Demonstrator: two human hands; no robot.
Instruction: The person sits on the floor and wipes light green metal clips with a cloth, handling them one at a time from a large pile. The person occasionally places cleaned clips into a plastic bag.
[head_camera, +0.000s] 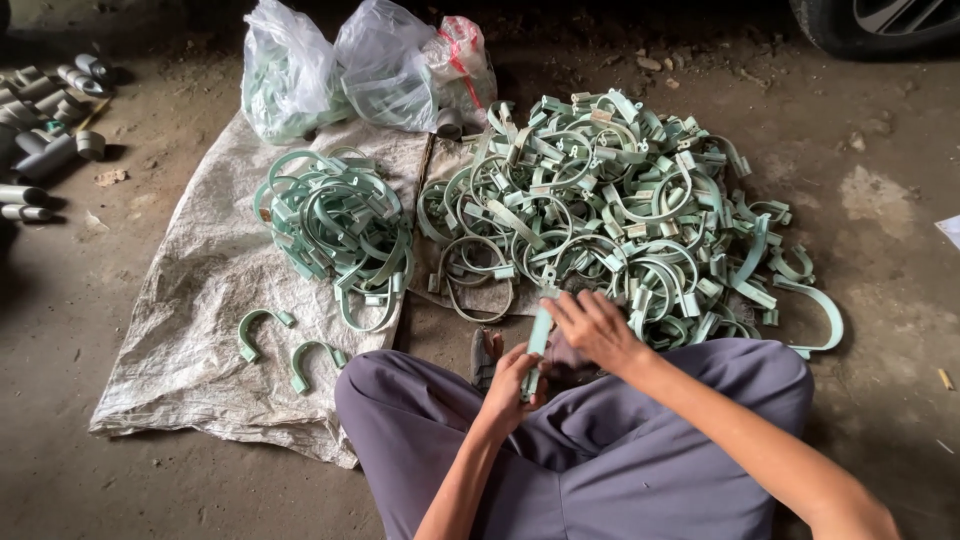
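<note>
A pale green curved clamp strip sits low in the middle of the frame, its long axis running nearly upright, tilted slightly to the right at the top. The left hand is closed around its lower end, just above the lap. The right hand pinches its upper end, so the strip runs between the two hands with the right one higher and further out. Just beyond the right hand lies the large pile of green clamps, filling the upper right. A smaller stacked bunch of clamps rests upper left on a woven sack, with two single clamps nearer the knee. Plastic bags stand at the top.
</note>
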